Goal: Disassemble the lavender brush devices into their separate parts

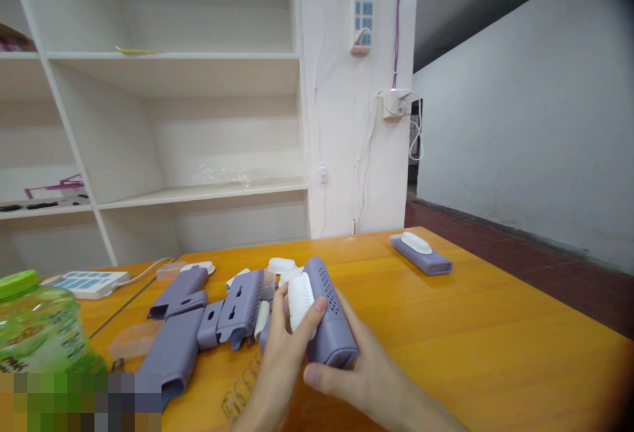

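Both my hands hold one lavender plastic housing (327, 316) with a grid of small holes, just above the orange table (470, 326). My left hand (283, 346) grips its left side, thumb pressing a white oval insert (300, 300) into it. Under the housing, my right hand (364, 372) cups it from the right, thumb on its near end. Several more lavender housings (238, 310) and white inserts (281, 265) lie in a pile just left of my hands.
A finished lavender piece with a white insert (421, 253) lies apart at the table's far right. A green-capped jar (34, 326) stands at the left edge, a white power strip (86, 282) behind it. Metal springs (242, 389) lie near my left wrist. White shelves rise behind.
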A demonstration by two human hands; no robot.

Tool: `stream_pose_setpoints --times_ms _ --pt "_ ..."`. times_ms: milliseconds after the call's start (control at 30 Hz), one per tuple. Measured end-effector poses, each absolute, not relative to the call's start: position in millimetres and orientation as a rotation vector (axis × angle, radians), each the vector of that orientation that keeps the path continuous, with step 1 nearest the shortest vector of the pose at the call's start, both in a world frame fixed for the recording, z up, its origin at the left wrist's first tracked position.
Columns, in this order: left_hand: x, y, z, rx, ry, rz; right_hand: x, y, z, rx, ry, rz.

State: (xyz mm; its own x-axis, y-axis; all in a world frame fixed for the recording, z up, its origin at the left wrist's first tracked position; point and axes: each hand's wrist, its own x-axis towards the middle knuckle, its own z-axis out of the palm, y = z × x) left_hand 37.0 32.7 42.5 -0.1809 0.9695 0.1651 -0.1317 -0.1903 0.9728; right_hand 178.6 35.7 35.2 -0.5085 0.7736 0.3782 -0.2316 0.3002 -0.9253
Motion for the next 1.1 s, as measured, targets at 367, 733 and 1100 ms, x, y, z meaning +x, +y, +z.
stream_pose_setpoints --times_ms 367,733,1100 --pt "63 15 40 0.743 0.841 1.150 215 61 16 -0.471 -1.680 1.523" --pt "49 24 25 1.166 0.806 1.255 219 66 24 -0.529 -1.715 1.389" --pt "52 17 32 1.168 0.809 1.226 217 70 15 -0.631 -1.795 1.208"
